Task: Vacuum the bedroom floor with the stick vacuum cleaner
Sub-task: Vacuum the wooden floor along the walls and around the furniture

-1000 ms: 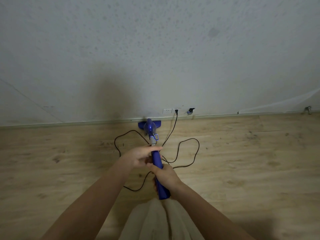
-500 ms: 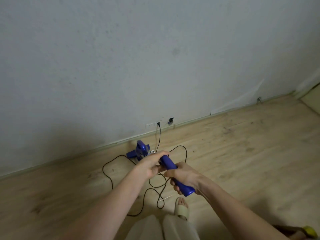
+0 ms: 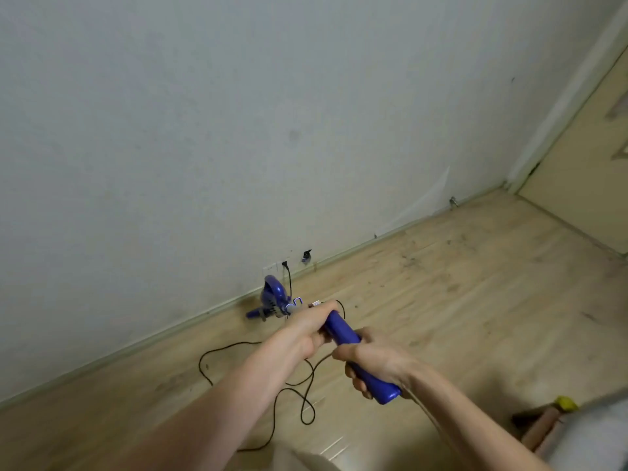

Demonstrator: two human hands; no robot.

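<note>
- I look down from head height at my two bare arms reaching forward over a pale wood floor (image 3: 458, 300).
- My left hand (image 3: 302, 329) is curled around the upper shaft of a blue stick vacuum cleaner (image 3: 339, 329), its fingers wrapped tight on the tube.
- My right hand (image 3: 372, 363) sits just behind and below the left one, gripping the thick blue handle, with the rounded end of the handle sticking out past my fingers.
- Beyond my left hand the vacuum slopes away and down; its blue motor body (image 3: 272, 294) and its floor head (image 3: 256, 314) lie at the foot of the wall (image 3: 238, 130), beside the skirting board.
- A thin black power cord (image 3: 272, 396) lies in loose loops on the floor under and to the left of my hands.
- Just past the vacuum body the cord rises to a plug (image 3: 284, 265) in a white wall socket (image 3: 271, 267), low on the wall.
- Dark specks and scuffs dot the boards far ahead and to the right of my hands.
- Far right, well beyond my right hand, a cream door (image 3: 584, 171) stands in the corner.
- At the lower right edge, behind my right forearm, there is something yellow (image 3: 565, 403) that is too blurred to identify.
</note>
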